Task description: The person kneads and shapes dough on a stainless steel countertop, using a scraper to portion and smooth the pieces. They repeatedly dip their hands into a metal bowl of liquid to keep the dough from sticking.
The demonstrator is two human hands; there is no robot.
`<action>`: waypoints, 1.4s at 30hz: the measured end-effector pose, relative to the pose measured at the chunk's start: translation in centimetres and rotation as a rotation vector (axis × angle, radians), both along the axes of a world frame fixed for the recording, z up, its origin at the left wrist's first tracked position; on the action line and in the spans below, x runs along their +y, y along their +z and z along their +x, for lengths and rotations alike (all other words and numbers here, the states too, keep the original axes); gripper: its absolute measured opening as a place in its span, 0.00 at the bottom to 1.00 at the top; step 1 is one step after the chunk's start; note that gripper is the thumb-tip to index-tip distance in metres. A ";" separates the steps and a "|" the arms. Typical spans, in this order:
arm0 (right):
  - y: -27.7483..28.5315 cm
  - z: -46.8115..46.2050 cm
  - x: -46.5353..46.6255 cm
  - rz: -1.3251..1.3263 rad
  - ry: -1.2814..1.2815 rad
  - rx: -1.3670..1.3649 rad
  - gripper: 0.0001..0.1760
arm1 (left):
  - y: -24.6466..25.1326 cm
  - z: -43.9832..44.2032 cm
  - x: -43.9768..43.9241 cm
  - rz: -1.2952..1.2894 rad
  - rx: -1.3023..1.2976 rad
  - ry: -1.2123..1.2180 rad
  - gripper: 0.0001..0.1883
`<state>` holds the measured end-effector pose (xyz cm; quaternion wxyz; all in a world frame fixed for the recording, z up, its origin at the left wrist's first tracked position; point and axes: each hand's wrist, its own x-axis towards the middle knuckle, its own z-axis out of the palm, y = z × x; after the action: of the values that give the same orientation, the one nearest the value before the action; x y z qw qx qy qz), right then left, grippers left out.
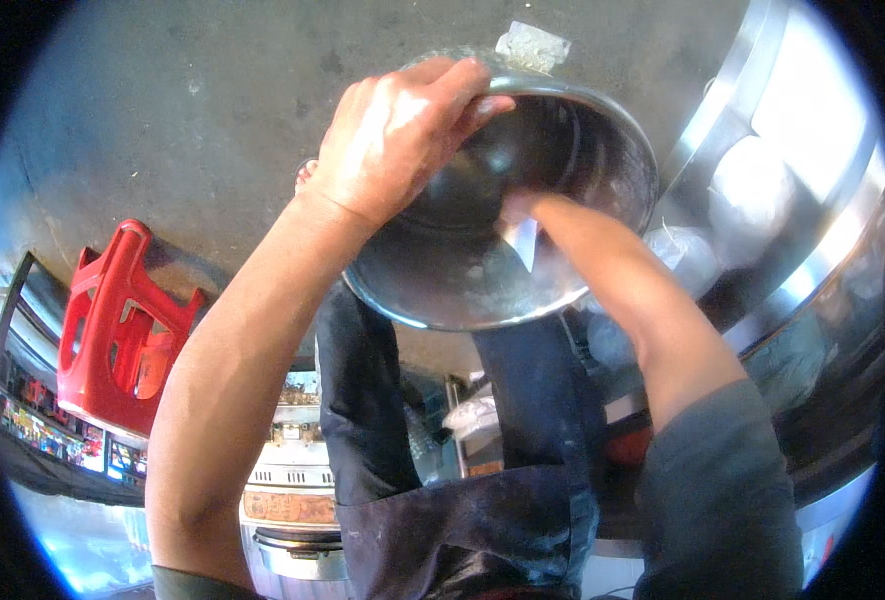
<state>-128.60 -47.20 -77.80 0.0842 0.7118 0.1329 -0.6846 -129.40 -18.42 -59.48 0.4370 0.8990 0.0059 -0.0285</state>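
Observation:
My left hand (pixel 405 135) grips the upper left rim of a large round stainless steel pot (pixel 457 319), its fingers curled over the edge. The pot is tilted, so its dark, wet-looking inside faces me above my legs. My right hand (pixel 521 206) reaches into the pot and is blurred. A pale, pointed flat piece (pixel 523 244) shows just under its fingers; whether the hand holds it, and what it is, I cannot tell.
A red plastic stool (pixel 112 360) lies on its side at the left. On the concrete floor (pixel 225 90), a whitish slab (pixel 532 46) sits beyond the pot. At the right is a shiny metal structure (pixel 701 120) with white plastic bags (pixel 682 255) beside it. Metal equipment (pixel 292 480) stands at lower left.

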 end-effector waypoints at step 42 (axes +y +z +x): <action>-1.0 -14.7 9.9 0.660 -0.801 0.180 0.24 | 0.9 0.9 -0.1 0.087 0.047 -0.051 0.11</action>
<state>-143.33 -37.33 -78.85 -0.4244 0.6338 0.0659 -0.6433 -128.46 -18.56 -58.56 0.3963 0.9161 -0.0056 -0.0606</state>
